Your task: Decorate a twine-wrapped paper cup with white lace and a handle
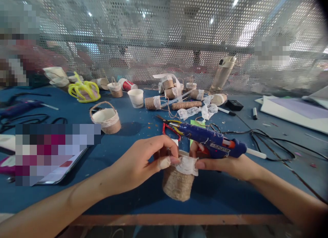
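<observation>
My left hand (pixel 143 159) has its grip closed in a pinch, thumb and fingertips pressed on the rim of the jute-wrapped cup (pixel 176 185), right where the white lace strip (pixel 187 165) runs along its top edge. The cup sits tilted between my two hands, just above the near edge of the blue table (pixel 128 200); I cannot tell whether its base touches the table. My right hand (pixel 225 164) is wrapped around the blue glue gun (pixel 212 142), its grip closed on the handle, while the thumb tip reaches across to touch the lace on the cup's right side. The gun lies roughly level over that hand, with a white glue stick poking out toward the right and its black cable (pixel 269 142) looping off over the table. Just behind the gun lie red-and-yellow scissors (pixel 170 125). Further back to the left stands a small handled basket (pixel 107 120), and beyond it a white paper cup (pixel 136 97). A twine spool (pixel 186 105) lies among lace scraps and other wrapped cups near the mesh screen
</observation>
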